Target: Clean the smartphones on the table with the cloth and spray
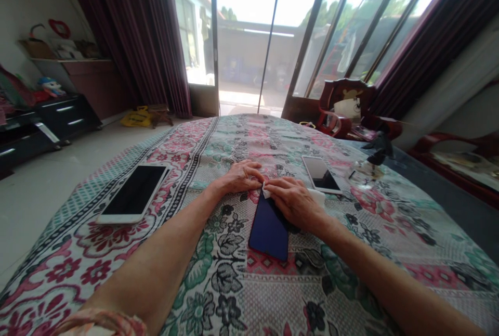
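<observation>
My left hand (244, 176) rested loose on the floral-clothed tabletop (218, 284), grasping nothing, its fingertips just beside the top end of the glossy dark blue phone (268, 229) lying flat between my forearms. My right hand (294, 198) pressed a small white wipe (266, 190) onto the phone's upper corner. I judged that light, even strokes with the phone braced would clean it best.

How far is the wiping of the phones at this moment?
Nothing looks finished for certain. In hand: the right hand presses a white wipe on the top end of the dark phone, the left hand beside it. Left, probably: the large white phone and the smaller phone lie untouched.
</observation>
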A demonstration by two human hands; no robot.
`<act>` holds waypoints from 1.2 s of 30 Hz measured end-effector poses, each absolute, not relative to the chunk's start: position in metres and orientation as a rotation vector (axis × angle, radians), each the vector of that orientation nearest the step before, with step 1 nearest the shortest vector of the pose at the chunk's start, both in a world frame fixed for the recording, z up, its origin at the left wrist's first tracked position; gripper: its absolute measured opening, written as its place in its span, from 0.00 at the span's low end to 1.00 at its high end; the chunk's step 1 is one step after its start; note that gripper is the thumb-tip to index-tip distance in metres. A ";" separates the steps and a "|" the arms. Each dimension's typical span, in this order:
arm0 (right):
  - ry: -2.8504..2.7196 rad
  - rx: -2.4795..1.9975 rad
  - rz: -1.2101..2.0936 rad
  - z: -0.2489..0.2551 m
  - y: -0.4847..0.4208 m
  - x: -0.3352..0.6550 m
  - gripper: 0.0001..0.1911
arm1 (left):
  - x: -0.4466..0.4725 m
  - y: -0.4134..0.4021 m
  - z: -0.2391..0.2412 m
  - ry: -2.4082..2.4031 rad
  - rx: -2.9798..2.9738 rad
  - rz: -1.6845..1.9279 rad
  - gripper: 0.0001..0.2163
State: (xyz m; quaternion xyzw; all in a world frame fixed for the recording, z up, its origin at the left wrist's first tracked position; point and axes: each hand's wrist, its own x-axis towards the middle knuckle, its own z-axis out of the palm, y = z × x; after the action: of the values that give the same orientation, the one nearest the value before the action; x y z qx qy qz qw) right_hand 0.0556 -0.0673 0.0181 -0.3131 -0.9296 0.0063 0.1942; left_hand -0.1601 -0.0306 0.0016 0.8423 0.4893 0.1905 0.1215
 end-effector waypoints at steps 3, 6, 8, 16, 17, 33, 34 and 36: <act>-2.631 -0.830 0.045 0.021 -0.077 0.054 0.14 | -0.160 -0.031 0.000 1.445 2.440 0.557 0.07; -2.668 -0.753 0.118 0.025 -0.093 0.051 0.13 | -0.161 -0.032 0.001 1.455 2.426 0.536 0.08; -2.706 -0.691 0.179 0.027 -0.101 0.050 0.13 | -0.161 -0.033 0.002 1.445 2.436 0.513 0.09; -2.605 -0.793 0.205 0.022 -0.088 0.060 0.15 | -0.165 -0.031 0.005 1.374 2.493 0.360 0.15; -2.613 -0.783 0.203 0.023 -0.089 0.060 0.14 | -0.166 -0.031 0.005 1.371 2.491 0.358 0.15; -2.667 -0.722 0.237 0.025 -0.104 0.061 0.13 | -0.164 -0.032 0.009 1.385 2.470 0.314 0.14; -2.685 -0.706 0.244 0.026 -0.107 0.060 0.13 | -0.164 -0.032 0.009 1.384 2.469 0.319 0.14; -2.725 -0.651 0.274 0.030 -0.119 0.055 0.13 | -0.164 -0.032 0.008 1.367 2.485 0.336 0.14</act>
State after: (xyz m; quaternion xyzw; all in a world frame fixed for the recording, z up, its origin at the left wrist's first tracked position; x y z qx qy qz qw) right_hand 0.0552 -0.1191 0.0297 -0.2281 -0.9552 0.0962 0.1623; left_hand -0.1644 -0.0320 0.0083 0.8613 0.4736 0.1166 0.1422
